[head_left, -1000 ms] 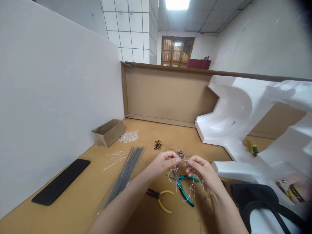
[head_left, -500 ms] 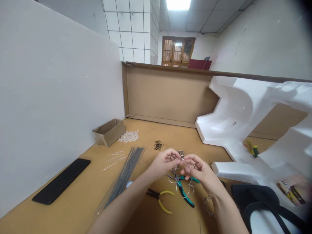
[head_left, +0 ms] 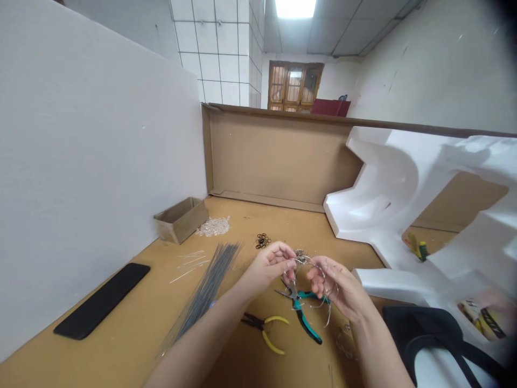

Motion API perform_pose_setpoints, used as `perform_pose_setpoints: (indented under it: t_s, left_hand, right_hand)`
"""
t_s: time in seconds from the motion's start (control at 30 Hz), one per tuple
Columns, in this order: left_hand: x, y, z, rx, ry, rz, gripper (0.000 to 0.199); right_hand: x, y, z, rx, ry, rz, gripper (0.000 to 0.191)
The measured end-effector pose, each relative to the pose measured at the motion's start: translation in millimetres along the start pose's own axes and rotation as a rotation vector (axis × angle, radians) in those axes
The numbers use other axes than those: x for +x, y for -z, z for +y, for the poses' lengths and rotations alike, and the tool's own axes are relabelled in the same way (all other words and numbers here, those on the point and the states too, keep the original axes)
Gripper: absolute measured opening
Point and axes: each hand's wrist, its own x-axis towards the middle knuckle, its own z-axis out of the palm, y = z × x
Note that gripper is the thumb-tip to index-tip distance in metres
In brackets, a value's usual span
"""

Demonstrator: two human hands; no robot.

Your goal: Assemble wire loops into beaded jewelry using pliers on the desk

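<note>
A looped piece of thin silvery wire (head_left: 304,258) spans the space between my two hands. My left hand (head_left: 277,264) pinches its left side between thumb and fingers. On the right, my right hand (head_left: 333,280) has its fingers closed round the other side, and wire ends dangle beneath it. Teal-handled pliers (head_left: 302,318) lie on the table just below the hands. Yellow-handled pliers (head_left: 266,328) rest nearer the front. Behind the hands sits a small heap of silvery rings (head_left: 300,253), partly hidden, with black rings (head_left: 263,241) to its left.
Left of the hands lie a bundle of grey wires (head_left: 208,291), clear beads (head_left: 214,226), a cardboard box (head_left: 181,220) and a black flat slab (head_left: 103,300). White foam (head_left: 388,188) stands at the right, and a black strapped object (head_left: 424,323) lies at the front right.
My hands have moved apart, the right one shifting rightward and turning. The wire loop now shows stretched between them, and its hanging ends have swung to the right.
</note>
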Motion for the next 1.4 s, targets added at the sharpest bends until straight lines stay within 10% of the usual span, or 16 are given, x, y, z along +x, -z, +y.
perform_pose_setpoints:
  t_s: [0.93, 1.17, 1.4]
  left_hand:
    - [-4, -1.4, -7, 0.302, 0.129, -0.087, 0.024]
    - [-3, 3.7, -5, 0.458, -0.078, -0.046, 0.015]
    - [-4, 7.1, 7, 0.215, 0.159, -0.074, 0.027]
  right_hand:
    - [5, -11, 33, -0.311, -0.098, -0.279, 0.025]
    - [4, -16, 27, -0.398, -0.107, -0.272, 0.025]
    - [4, -9, 29, -0.393, -0.156, -0.269, 0.027]
